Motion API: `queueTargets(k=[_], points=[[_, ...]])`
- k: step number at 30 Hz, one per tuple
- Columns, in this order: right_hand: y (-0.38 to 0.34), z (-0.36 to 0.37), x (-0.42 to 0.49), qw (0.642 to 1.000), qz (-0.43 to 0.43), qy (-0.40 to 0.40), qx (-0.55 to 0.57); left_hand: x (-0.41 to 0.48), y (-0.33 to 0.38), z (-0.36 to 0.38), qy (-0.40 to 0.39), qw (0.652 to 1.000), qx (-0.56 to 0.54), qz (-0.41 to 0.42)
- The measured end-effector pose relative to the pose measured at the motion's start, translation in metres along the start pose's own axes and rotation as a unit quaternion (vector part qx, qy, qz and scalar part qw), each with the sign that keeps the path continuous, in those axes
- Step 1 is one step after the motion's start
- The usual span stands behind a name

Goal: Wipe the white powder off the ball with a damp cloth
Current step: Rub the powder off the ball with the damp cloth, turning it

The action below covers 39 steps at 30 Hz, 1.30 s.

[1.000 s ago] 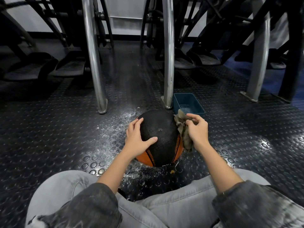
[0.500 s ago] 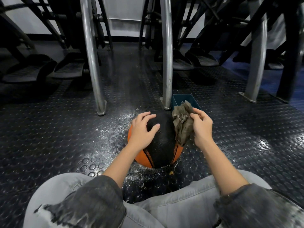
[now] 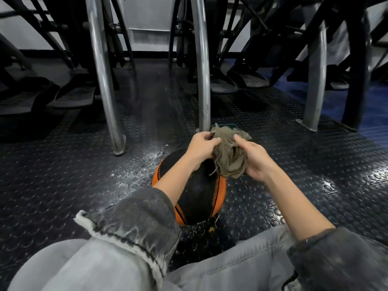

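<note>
Refolding is judged in hand: the cloth (image 3: 230,158) is gripped by the left hand (image 3: 201,147) at its 9 o'clock and the right hand (image 3: 255,160) at 3 — above the ball (image 3: 199,196) on the floor (image 3: 84,164). Next, a clean face must be pressed down.

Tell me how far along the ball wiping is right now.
Done: the visible black and orange top of the ball shows no obvious white residue. In hand: left hand and right hand both grip the bunched cloth over the ball, apparently regrouping it, not wiping. Left: the ball's underside and far side are hidden, so check them; white powder lies on the floor beside it.
</note>
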State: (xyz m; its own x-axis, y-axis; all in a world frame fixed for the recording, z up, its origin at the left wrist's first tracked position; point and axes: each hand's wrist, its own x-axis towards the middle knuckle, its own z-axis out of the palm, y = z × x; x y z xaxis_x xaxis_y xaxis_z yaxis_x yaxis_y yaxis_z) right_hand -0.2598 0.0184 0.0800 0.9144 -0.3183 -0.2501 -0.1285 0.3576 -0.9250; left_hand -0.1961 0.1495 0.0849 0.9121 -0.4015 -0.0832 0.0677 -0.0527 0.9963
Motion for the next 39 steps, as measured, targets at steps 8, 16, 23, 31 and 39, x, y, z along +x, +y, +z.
queueTargets(k=[8,16,23,31,39], points=[[-0.016,-0.031,0.042,0.984,-0.039,0.145,-0.091,0.046,0.006,0.005,0.038,0.998,0.037,-0.029],[-0.016,-0.052,0.104,0.971,-0.052,0.125,-0.199,0.102,-0.004,0.017,0.022,0.989,0.146,-0.013],[-0.022,-0.068,0.169,0.916,-0.064,0.120,-0.378,0.172,-0.020,0.028,-0.029,0.931,0.362,0.035],[-0.019,-0.072,0.235,0.869,-0.090,0.127,-0.470,0.238,-0.036,0.036,-0.104,0.877,0.468,0.029],[0.002,-0.079,0.265,0.845,-0.064,0.081,-0.524,0.261,-0.044,0.041,-0.223,0.799,0.554,-0.067]])
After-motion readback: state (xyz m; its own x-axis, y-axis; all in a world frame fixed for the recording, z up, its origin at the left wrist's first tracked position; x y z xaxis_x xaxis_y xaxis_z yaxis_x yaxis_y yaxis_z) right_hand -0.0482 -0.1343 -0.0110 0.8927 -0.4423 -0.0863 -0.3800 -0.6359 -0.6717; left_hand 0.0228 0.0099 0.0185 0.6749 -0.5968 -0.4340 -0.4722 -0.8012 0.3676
